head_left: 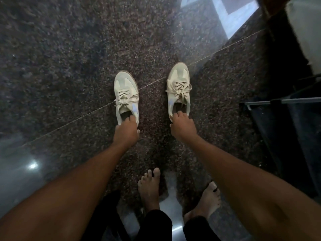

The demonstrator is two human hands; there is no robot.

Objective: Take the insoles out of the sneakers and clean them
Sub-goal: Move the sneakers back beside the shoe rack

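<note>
Two cream lace-up sneakers stand apart on a dark speckled granite floor, toes pointing away from me. My left hand [126, 130] grips the heel of the left sneaker [126, 94], fingers curled into its opening. My right hand [182, 125] grips the heel of the right sneaker [178, 87] the same way, fingertips inside the collar. Both sets of laces are tied. The insoles are hidden inside the shoes.
My bare feet [150, 186] stand on the floor just below the shoes. A dark frame with a metal bar [284, 100] stands at the right. A pale tiled patch [231, 13] lies at the top right. The glossy floor reflects light at the left.
</note>
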